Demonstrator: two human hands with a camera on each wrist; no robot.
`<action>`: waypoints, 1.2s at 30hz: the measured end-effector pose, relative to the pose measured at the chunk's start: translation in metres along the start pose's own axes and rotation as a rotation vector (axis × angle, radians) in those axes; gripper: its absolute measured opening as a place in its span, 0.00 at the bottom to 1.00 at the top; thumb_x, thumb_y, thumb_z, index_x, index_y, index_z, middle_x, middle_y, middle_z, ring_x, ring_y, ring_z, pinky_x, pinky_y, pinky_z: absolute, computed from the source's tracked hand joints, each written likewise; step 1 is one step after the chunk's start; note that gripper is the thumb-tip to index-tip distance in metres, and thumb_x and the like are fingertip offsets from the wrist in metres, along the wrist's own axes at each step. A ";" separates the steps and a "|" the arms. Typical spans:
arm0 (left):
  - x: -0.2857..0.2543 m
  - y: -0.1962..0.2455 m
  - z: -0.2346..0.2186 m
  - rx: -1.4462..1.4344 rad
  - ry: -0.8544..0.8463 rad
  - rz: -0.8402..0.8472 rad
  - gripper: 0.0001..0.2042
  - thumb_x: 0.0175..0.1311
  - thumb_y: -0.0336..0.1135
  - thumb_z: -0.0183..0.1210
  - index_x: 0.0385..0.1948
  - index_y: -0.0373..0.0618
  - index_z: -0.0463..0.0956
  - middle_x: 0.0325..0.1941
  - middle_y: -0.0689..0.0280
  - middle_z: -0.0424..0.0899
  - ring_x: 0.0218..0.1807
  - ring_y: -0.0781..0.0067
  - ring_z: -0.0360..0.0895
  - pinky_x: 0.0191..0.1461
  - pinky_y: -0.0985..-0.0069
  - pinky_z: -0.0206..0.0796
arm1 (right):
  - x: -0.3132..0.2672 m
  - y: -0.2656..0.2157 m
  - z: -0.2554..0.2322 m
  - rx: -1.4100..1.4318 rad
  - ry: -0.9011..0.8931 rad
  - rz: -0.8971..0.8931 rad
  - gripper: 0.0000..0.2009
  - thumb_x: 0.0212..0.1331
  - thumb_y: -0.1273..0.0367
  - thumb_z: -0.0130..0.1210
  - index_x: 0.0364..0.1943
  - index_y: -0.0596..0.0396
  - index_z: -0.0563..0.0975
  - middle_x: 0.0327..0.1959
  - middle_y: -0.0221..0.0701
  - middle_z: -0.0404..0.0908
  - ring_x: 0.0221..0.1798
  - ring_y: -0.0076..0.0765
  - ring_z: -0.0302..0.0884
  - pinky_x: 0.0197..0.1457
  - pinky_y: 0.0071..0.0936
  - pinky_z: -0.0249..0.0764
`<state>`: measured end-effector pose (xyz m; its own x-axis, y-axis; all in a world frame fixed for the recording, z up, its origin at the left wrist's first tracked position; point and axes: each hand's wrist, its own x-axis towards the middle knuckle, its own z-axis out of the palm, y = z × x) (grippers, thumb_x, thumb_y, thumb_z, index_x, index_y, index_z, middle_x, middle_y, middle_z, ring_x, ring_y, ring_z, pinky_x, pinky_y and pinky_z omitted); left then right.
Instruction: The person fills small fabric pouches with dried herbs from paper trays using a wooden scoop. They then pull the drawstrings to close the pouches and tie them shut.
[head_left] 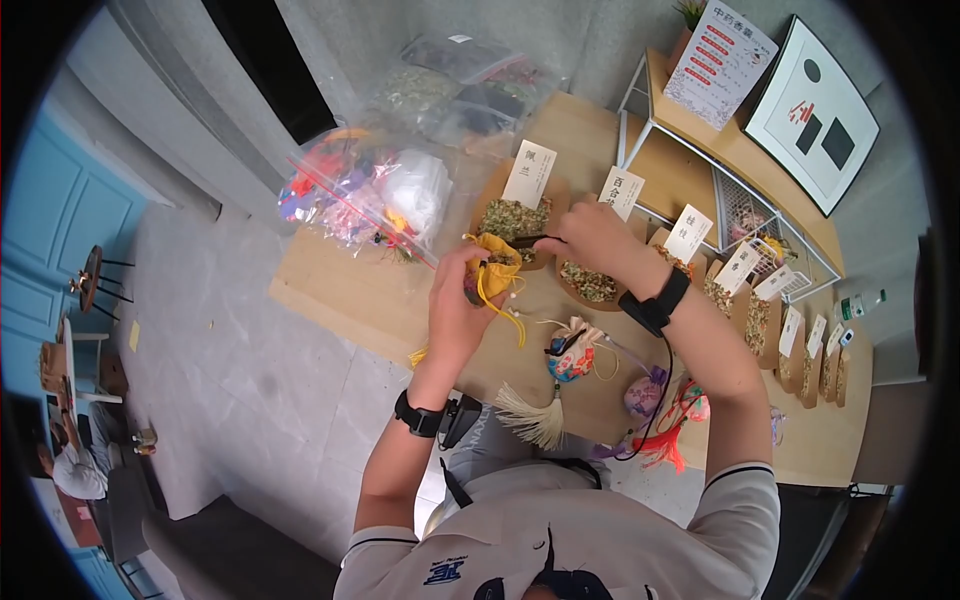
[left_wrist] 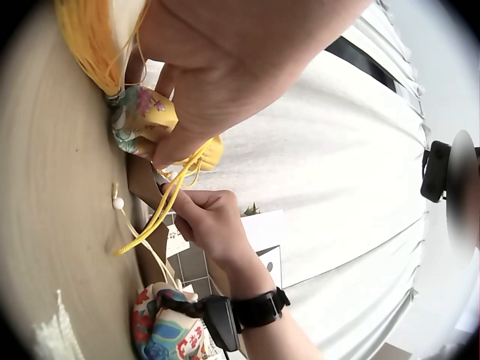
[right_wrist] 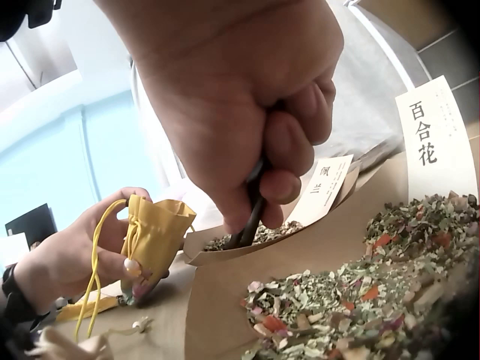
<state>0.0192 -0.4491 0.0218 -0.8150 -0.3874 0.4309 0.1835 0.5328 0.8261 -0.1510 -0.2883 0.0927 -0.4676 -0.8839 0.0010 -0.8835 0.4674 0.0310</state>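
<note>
My left hand (head_left: 455, 312) grips a small yellow drawstring pouch (head_left: 495, 270), its mouth facing up and its yellow cords hanging down. A floral patterned lower part of the pouch shows in the left wrist view, near a yellow tassel (left_wrist: 94, 45). In my right hand (head_left: 600, 238) is a slim black utensil (right_wrist: 256, 201), gripped by its handle; its working end is mostly hidden. In the right wrist view the utensil overlaps a kraft paper tray (right_wrist: 196, 253) of dried herbs beside the pouch. Nearer to that camera lies another tray (right_wrist: 214, 296) of chopped herbs with orange bits.
More labelled herb trays (head_left: 757, 325) run along the table (head_left: 330, 290) to the right. A floral sachet (head_left: 572, 350) with a cream tassel and a purple sachet (head_left: 643, 395) lie at the near edge. Clear plastic bags (head_left: 370, 190) sit at the left; a shelf (head_left: 690, 125) stands behind.
</note>
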 end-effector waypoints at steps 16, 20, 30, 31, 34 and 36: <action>0.002 0.004 0.000 0.014 0.006 -0.051 0.30 0.43 0.21 0.73 0.53 0.45 0.71 0.53 0.58 0.77 0.54 0.57 0.78 0.55 0.68 0.71 | -0.012 0.016 0.013 -0.024 0.149 0.052 0.23 0.66 0.51 0.54 0.19 0.52 0.83 0.17 0.40 0.79 0.27 0.50 0.80 0.33 0.44 0.75; 0.002 0.004 0.001 0.018 0.012 -0.054 0.30 0.44 0.21 0.73 0.53 0.45 0.71 0.53 0.58 0.77 0.55 0.57 0.78 0.55 0.68 0.72 | -0.015 0.020 0.007 0.017 0.235 0.007 0.23 0.66 0.50 0.54 0.20 0.50 0.83 0.16 0.39 0.78 0.25 0.50 0.79 0.31 0.43 0.74; 0.002 0.003 0.004 0.002 0.035 -0.034 0.30 0.45 0.20 0.72 0.52 0.44 0.71 0.53 0.58 0.77 0.55 0.56 0.78 0.55 0.67 0.72 | -0.025 -0.015 -0.032 -0.060 0.261 -0.235 0.19 0.63 0.52 0.56 0.19 0.46 0.80 0.15 0.31 0.77 0.23 0.40 0.79 0.26 0.35 0.70; 0.002 0.003 0.004 0.002 0.038 -0.027 0.29 0.45 0.20 0.72 0.52 0.44 0.70 0.53 0.58 0.77 0.55 0.56 0.78 0.55 0.67 0.73 | -0.024 -0.016 -0.031 -0.076 0.265 -0.255 0.19 0.63 0.51 0.56 0.19 0.46 0.79 0.15 0.30 0.77 0.23 0.39 0.79 0.26 0.35 0.70; 0.002 0.004 0.004 0.001 0.044 -0.014 0.29 0.45 0.19 0.72 0.52 0.44 0.70 0.53 0.58 0.77 0.55 0.56 0.78 0.56 0.67 0.73 | -0.024 -0.014 -0.031 -0.074 0.249 -0.227 0.20 0.63 0.50 0.56 0.20 0.46 0.80 0.15 0.30 0.77 0.23 0.39 0.79 0.26 0.35 0.70; 0.002 0.006 0.003 -0.004 0.045 -0.018 0.28 0.45 0.19 0.72 0.51 0.43 0.70 0.52 0.58 0.77 0.54 0.56 0.78 0.56 0.67 0.73 | -0.024 -0.012 -0.033 -0.065 0.239 -0.179 0.21 0.62 0.48 0.55 0.21 0.46 0.81 0.16 0.31 0.77 0.23 0.41 0.80 0.27 0.36 0.71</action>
<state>0.0171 -0.4448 0.0266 -0.7930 -0.4302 0.4314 0.1711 0.5224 0.8354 -0.1286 -0.2729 0.1250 -0.2781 -0.9339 0.2249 -0.9440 0.3090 0.1156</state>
